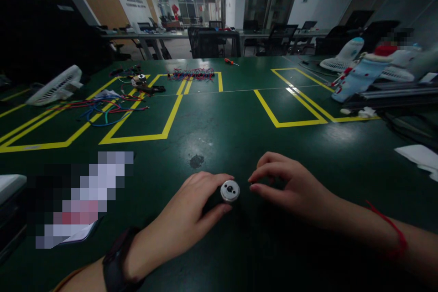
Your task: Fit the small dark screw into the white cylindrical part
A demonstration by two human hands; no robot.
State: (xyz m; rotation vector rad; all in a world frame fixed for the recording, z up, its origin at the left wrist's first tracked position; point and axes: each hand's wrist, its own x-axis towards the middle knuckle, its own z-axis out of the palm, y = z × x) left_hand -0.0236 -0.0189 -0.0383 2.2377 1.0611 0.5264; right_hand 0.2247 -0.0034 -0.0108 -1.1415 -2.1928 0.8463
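My left hand (pixel 186 210) is wrapped round a small cylindrical motor (pixel 230 191), thumb on the near side and fingers on the far side. The motor's round silver end faces up, with a dark centre and small dark holes beside it. Just to its right, apart from it, my right hand (pixel 292 187) has thumb and forefinger pinched together. A tiny dark speck shows at those fingertips, too small to name. Both hands are low over the green table (pixel 219 146).
Beyond my left hand lie loose coloured wires (pixel 116 105), a white fan (pixel 56 86) and a wire bundle (pixel 193 74). An orange screwdriver (pixel 231 61) is at the far edge. To the right stand a blue bottle (pixel 359 75) and white paper (pixel 419 157).
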